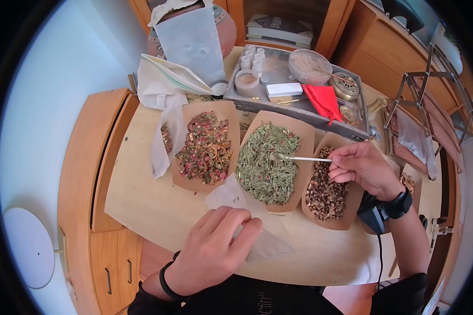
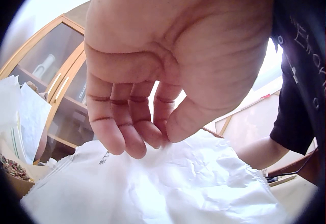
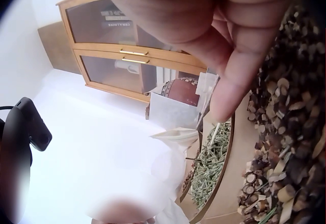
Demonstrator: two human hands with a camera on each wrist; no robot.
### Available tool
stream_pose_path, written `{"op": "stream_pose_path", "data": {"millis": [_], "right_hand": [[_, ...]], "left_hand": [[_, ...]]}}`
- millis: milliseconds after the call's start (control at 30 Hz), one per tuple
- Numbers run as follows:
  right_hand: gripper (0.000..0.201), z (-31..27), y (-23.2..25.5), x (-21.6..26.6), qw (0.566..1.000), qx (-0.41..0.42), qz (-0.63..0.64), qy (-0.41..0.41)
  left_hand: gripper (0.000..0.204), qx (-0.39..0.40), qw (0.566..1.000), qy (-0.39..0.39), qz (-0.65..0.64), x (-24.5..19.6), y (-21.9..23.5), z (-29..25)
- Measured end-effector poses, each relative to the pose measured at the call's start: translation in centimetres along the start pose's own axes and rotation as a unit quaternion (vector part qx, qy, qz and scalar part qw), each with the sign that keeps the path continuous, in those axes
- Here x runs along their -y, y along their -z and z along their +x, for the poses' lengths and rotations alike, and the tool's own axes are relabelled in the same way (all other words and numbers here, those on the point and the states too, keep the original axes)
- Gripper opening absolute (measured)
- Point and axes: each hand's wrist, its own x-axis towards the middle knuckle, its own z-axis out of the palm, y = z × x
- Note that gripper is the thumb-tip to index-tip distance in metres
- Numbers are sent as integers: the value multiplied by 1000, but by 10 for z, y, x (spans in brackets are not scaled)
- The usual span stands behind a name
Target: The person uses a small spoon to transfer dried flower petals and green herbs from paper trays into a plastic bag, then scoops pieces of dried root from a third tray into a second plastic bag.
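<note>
My right hand pinches the handle of a thin metal spoon above the tray of brown chopped pieces. The spoon's bowl end lies over green needle-like herbs in the middle paper tray. In the right wrist view, the fingertips hold the handle beside those green herbs. Nearer the table's front edge, my left hand pinches a translucent white bag between thumb and fingers. The left wrist view shows the bag hanging below the fingertips of that hand.
A paper tray of pink and orange dried flowers stands left of the green herbs. Behind sits a grey tray with small white bottles, a tub and a red pouch. White bags lie back left; a folding rack stands right.
</note>
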Motion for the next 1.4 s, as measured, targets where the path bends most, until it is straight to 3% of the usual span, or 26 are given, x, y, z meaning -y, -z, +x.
{"op": "stream_pose_path", "data": {"millis": [333,733,867,933,1033,1133,1233,1333,1400], "right_hand": [[19,-18,-3,15,1000,-1,5,12],[13,-74,-50,38,995,35,-88,-23],[9,-88,-65,29,990,30,-134,20],[8,-95,-72,27,953,-4,-263,149],[9,-101,-75,36,958,-47,-237,154],[9,-87,-62,41,966,-90,-186,156],[9,-56,-37,39,933,-138,-252,215],[10,-30,-22,31,923,-144,-299,195],[11,-17,-19,24,952,-99,-251,143]], "left_hand": [[20,-1,1000,0,-5,-1,-1,0],[30,10,1000,-14,6,2,4,-6],[30,14,1000,-14,2,2,4,-6],[30,12,1000,-17,1,2,3,-6],[30,16,1000,-15,-1,3,3,-6],[15,-15,1000,-7,-13,2,1,-4],[17,-23,1000,-2,-18,1,1,-3],[18,-22,1000,-7,-15,1,1,-4],[19,-24,1000,-5,-15,2,1,-4]]}}
